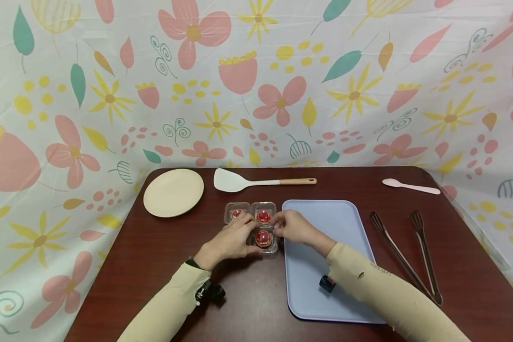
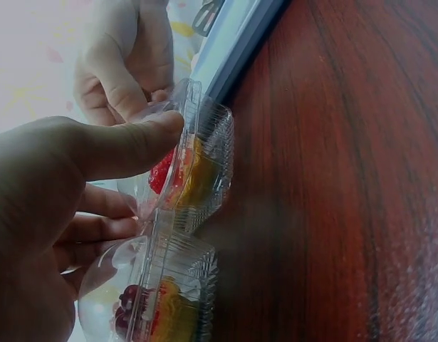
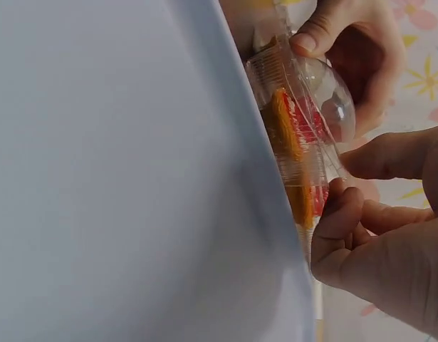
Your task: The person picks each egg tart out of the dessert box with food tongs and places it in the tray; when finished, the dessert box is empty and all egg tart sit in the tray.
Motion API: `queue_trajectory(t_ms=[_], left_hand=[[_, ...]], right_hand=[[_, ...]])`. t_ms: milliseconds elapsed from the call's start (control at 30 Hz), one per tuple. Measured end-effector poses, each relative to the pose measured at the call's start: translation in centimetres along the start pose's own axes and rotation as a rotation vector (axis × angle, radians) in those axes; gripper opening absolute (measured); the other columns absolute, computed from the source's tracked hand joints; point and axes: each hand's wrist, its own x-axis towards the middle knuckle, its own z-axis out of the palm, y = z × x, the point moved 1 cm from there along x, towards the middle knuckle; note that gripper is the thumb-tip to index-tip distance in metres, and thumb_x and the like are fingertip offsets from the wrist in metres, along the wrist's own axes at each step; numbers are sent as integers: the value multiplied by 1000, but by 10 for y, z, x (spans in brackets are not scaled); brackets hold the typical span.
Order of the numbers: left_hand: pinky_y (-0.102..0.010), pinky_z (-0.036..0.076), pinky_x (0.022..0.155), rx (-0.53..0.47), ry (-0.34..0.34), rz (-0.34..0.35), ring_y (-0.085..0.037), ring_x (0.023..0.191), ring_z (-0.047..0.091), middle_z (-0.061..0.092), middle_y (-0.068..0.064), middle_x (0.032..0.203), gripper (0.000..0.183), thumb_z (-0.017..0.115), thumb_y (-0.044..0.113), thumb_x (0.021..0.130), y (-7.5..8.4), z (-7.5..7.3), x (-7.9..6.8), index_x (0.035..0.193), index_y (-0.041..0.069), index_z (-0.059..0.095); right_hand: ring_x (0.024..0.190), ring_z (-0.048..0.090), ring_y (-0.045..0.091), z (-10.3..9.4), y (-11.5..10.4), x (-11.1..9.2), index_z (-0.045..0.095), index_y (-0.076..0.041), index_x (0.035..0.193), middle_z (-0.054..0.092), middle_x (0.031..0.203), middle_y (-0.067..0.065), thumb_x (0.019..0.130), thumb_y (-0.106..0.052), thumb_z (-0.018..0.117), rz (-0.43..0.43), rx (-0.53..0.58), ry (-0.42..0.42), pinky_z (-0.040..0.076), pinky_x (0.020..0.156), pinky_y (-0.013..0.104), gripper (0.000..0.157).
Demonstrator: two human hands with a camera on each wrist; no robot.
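Small clear plastic tart boxes stand together at mid-table, each with a domed lid over a red-topped tart. My left hand (image 1: 235,237) grips the nearest tart box (image 1: 270,248), its thumb on the near edge and its fingers over the far side. From the right, my right hand (image 1: 295,227) pinches that box's rim at its far right corner. In the left wrist view a strawberry tart (image 2: 194,174) shows inside the gripped box, and a neighbouring box holds a tart with dark berries (image 2: 129,310). My left hand partly covers the far left box (image 1: 230,209).
A blue tray (image 1: 325,304) lies right beside the boxes, under my right forearm. Behind are a cream plate (image 1: 173,193), a white spatula (image 1: 232,181) with a wooden handle and a pink spoon (image 1: 410,185). Metal tongs (image 1: 403,261) lie right of the tray.
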Motion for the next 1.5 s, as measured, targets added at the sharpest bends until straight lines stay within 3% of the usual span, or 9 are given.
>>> queue_trajectory(t_ms=[133, 400, 700, 1000, 1500], left_hand=[[-42, 45, 103, -21, 6, 1, -26, 124, 51, 54, 0, 121, 66, 79, 53, 75, 0, 1, 0, 123, 11, 63], [-39, 44, 103, -24, 30, 32, -23, 121, 51, 52, -1, 124, 70, 82, 46, 74, 2, -1, -1, 129, 9, 59], [-36, 46, 101, -41, 50, 47, -19, 119, 52, 50, -3, 125, 69, 82, 44, 74, 4, -3, -5, 129, 7, 60], [-36, 47, 98, -34, 63, 54, -20, 116, 53, 47, -4, 125, 70, 82, 42, 75, 5, -5, -7, 130, 5, 59], [-40, 41, 103, -58, 177, 148, -19, 113, 48, 47, -4, 121, 68, 86, 37, 71, 8, -14, -7, 126, 8, 58]], right_hand=[[71, 56, 13, 0, 3, 1, 68, 3, 97, 64, 80, 6, 82, 2, 66, 47, 68, -21, 46, 61, 25, 16], [74, 60, 15, -3, 0, 1, 68, 0, 95, 67, 82, 7, 82, 2, 65, 57, 55, -8, 47, 63, 26, 13], [66, 57, 11, -1, 2, -2, 72, -5, 94, 68, 78, 3, 86, -5, 67, 8, -9, 25, 47, 58, 27, 10], [69, 63, 10, -4, -2, -7, 74, -8, 97, 71, 86, 3, 89, -7, 67, 1, 41, 37, 51, 60, 27, 10], [67, 63, 12, -18, -8, -14, 74, -6, 102, 70, 81, 3, 91, -13, 65, -39, 88, 63, 53, 61, 30, 16]])
